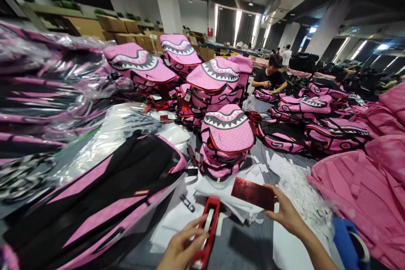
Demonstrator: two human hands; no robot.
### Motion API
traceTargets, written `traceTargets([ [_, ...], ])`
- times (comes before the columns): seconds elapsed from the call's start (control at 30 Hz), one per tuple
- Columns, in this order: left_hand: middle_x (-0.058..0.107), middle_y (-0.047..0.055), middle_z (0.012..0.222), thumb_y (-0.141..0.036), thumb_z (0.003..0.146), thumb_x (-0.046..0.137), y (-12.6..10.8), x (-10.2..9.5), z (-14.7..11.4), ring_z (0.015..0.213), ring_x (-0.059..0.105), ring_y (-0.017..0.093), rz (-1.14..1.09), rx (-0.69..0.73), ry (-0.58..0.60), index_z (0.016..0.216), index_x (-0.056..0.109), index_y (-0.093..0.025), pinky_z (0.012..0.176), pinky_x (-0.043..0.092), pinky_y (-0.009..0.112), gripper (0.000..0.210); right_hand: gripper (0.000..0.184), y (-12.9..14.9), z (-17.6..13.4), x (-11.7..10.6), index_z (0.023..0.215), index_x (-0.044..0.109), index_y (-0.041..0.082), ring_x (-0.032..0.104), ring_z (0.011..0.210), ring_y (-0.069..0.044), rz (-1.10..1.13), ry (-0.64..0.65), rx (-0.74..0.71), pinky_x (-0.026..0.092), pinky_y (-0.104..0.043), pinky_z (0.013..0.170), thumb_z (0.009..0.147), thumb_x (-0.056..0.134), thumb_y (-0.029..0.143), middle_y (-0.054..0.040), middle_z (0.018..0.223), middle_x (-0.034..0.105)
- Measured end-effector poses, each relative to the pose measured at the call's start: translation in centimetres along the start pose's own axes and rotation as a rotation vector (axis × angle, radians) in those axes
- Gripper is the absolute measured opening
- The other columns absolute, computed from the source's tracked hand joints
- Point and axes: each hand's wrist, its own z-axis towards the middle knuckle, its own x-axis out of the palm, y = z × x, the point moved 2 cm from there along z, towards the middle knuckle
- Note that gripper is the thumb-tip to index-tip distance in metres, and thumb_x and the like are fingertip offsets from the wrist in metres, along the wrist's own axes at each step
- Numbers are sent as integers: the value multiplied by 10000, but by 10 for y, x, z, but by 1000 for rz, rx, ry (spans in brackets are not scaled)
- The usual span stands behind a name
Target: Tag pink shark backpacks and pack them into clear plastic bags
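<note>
Between the thumb and fingers of my right hand (286, 211) is a shiny dark red card (253, 193), held by its right end above some white papers (218, 187). My left hand (183, 242) reaches over a red tape dispenser (215, 215), its fingers stretched out and slightly bent across the side of it. Whether the fingertips touch the tape cannot be made out. Just beyond the card stands a pink backpack (229, 128) with a shark-mouth print, and tags hang at its side. To the left lies a black and pink backpack (126, 190), back panel up.
More shark-mouth backpacks (215, 76) are stacked behind. Plastic-wrapped bags (41, 101) pile up at the left, plain pink bags (357, 185) at the right. A blue tape dispenser (344, 240) and crumpled white strips (303, 194) lie near my right arm. Another person (272, 76) works across the table.
</note>
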Motion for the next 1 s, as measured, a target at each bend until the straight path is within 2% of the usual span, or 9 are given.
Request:
traceTargets([
  [0.1,581,182,1430,-794,647,708,-38,-12,2,351,411,-7,-130,-53,255,808,782,-161,329,275,193,657,637,58,-38,23,1352,514,241,596,1116,-265,117,66,32,477,-376,955,744,698,280,-99,1305,591],
  [0.2,761,109,909,-727,613,790,-50,-22,-2,341,387,13,-250,-85,374,786,773,-145,341,238,174,608,656,96,-61,50,1339,544,243,604,1112,-280,147,50,75,481,-388,946,708,719,261,-99,1289,613],
  [0.27,621,-3,550,-706,618,803,-44,-28,-8,317,360,26,-309,-98,407,782,759,-137,344,210,168,594,654,112,-71,67,1322,570,247,600,1137,-296,175,34,103,482,-397,948,688,732,252,-102,1296,621],
  [0.33,529,-46,465,-712,612,803,-36,-35,-13,307,341,31,-333,-96,419,790,752,-130,342,196,171,611,655,123,-79,83,1312,589,253,589,1183,-311,236,11,138,477,-415,972,679,756,256,-106,1315,623],
  [0.53,514,-56,447,-734,615,785,-20,-61,-23,296,318,30,-357,-85,417,822,756,-113,345,160,183,655,942,135,-103,139,1383,536,261,680,1060,-274,781,-260,345,532,-387,902,539,943,353,-88,1148,710],
  [0.67,477,-67,431,-726,650,770,-13,-69,-27,311,303,25,-371,-69,405,838,758,-107,361,161,177,647,615,137,-108,187,1031,721,191,718,819,-205,1116,-615,576,567,-303,732,522,953,447,-77,978,763],
  [0.73,488,-62,444,-722,660,766,-9,-70,-27,319,310,26,-371,-44,388,841,755,-113,365,175,174,636,538,138,-104,205,915,747,200,711,782,-183,1205,-729,600,574,-270,690,484,963,439,-53,963,771],
  [0.9,609,2,610,-826,643,685,-5,-81,-24,322,346,42,-292,50,260,827,747,-129,337,231,195,724,443,139,-78,215,907,767,240,711,760,-165,1122,-787,482,567,-230,593,567,914,483,-29,970,776],
  [1.0,692,85,940,-783,783,590,-15,-99,-32,423,462,76,-61,290,-28,825,771,-172,416,406,242,638,469,139,-61,205,948,780,211,713,753,-204,851,-784,328,565,-260,560,633,858,549,-72,962,783],
])
